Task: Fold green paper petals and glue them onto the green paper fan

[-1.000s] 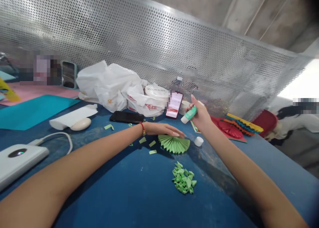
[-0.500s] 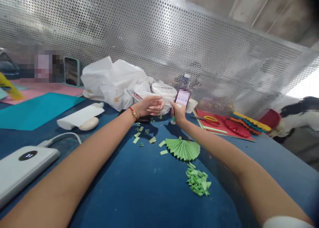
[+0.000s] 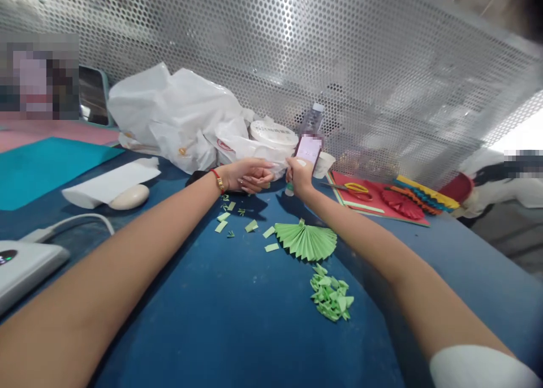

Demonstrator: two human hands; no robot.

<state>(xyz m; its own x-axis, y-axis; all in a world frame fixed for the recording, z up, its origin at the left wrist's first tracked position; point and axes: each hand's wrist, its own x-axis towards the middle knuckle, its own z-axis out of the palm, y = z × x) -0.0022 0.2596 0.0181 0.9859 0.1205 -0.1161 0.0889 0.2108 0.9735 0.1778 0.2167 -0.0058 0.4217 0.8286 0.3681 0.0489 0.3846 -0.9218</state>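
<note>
My right hand [image 3: 300,177] is wrapped round a phone [image 3: 309,149] with a lit, blurred screen, held upright in front of a clear plastic bottle [image 3: 316,116]. Left of it, my left hand [image 3: 249,175], with a red cord and gold piece at the wrist, hovers above the blue table with its fingers loosely curled. I see nothing in it. A dark flat object [image 3: 198,176] lies partly hidden behind that wrist. Nearer to me on the table are small green paper scraps [image 3: 251,225], a pleated green paper fan [image 3: 306,241] and a heap of folded green paper pieces [image 3: 331,294].
White plastic bags [image 3: 178,116] and a round white tub [image 3: 274,133] stand against the perforated metal screen. Scissors [image 3: 356,189] lie on red paper [image 3: 339,180] at right, beside pleated strips [image 3: 428,194]. At left are teal paper [image 3: 51,170], a computer mouse [image 3: 130,197] and a power bank [image 3: 34,272].
The whole view has shifted, so the things on the table appear higher and a little further left. Both hands keep nearly the same pose, and the phone stays in the right one.
</note>
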